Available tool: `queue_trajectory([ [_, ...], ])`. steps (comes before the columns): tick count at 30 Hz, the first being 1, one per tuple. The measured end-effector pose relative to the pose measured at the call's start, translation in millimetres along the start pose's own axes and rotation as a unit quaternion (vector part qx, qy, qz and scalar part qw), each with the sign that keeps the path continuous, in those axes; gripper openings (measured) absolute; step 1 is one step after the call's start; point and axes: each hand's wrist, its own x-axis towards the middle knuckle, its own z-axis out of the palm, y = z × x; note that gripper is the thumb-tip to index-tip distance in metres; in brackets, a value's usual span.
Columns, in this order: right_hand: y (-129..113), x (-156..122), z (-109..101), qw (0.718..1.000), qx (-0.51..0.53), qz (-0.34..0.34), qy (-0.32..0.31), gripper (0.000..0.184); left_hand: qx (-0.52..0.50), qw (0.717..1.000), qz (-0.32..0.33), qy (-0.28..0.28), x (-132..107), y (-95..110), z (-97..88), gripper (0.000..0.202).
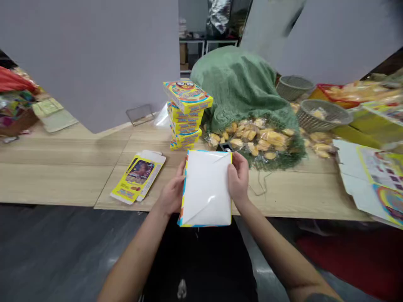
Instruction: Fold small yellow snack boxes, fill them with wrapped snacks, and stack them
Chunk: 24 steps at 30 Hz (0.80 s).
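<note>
Both hands hold a folded carton (pixel 206 188) over the near edge of the wooden table (pixel 63 176), its white inside panel facing up and a yellow-and-blue printed edge showing. My left hand (pixel 172 193) grips its left side. My right hand (pixel 238 178) grips the upper right side, fingers curled round the edge. Just beyond stands a stack of finished colourful boxes (pixel 186 113). A flat unfolded yellow carton (pixel 138 175) lies on the table to the left of my hands.
A green net sack (pixel 239 84) spills wrapped yellow snacks (pixel 258 136) behind the carton. Two woven baskets (pixel 324 114) sit at the back right. Flat printed carton sheets (pixel 374 176) lie at the right edge. Coloured packets (pixel 15 96) pile up far left.
</note>
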Motion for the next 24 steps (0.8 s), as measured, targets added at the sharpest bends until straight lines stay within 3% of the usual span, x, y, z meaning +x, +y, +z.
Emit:
queue_trajectory([
  [4, -1, -20, -6, 0.999, 0.003, -0.010, -0.046, 0.043, 0.196, 0.978, 0.041, -0.054, -28, 29, 21.7, 0.089],
  [5, 4, -24, -9, 0.998, 0.008, 0.001, -0.065, 0.045, 0.281, 0.956, 0.050, -0.072, -33, 31, 25.0, 0.085],
  [7, 20, -31, -20, 0.996, 0.012, 0.050, -0.069, 0.048, 0.454, 0.882, 0.053, -0.112, -38, 25, 26.3, 0.068],
  [10, 37, -37, -40, 0.994, -0.037, 0.098, 0.027, 0.042, 0.617, 0.771, 0.038, -0.155, -32, -4, 13.7, 0.060],
  [12, 33, -40, -48, 0.992, -0.113, 0.018, 0.046, 0.039, 0.664, 0.728, 0.028, -0.168, -22, -29, 0.0, 0.061],
  [13, 27, -43, -49, 0.986, -0.159, -0.055, 0.012, 0.039, 0.682, 0.711, 0.028, -0.167, -17, -39, -6.7, 0.059],
  [15, 9, -47, -41, 0.942, -0.244, -0.190, -0.128, 0.039, 0.722, 0.675, 0.036, -0.149, -8, -51, -18.0, 0.051],
  [17, -4, -51, -22, 0.875, -0.327, -0.224, -0.278, 0.042, 0.763, 0.635, 0.034, -0.115, -1, -50, -26.6, 0.060],
  [19, -7, -51, 2, 0.812, -0.442, -0.132, -0.356, 0.046, 0.797, 0.598, 0.009, -0.083, 6, -40, -34.1, 0.075],
  [22, 5, -47, 30, 0.713, -0.570, 0.048, -0.405, 0.066, 0.826, 0.562, -0.038, -0.026, 21, -26, -44.8, 0.059],
  [24, 15, -45, 38, 0.678, -0.578, 0.084, -0.447, 0.074, 0.834, 0.549, -0.056, 0.015, 32, -29, -49.7, 0.059],
])
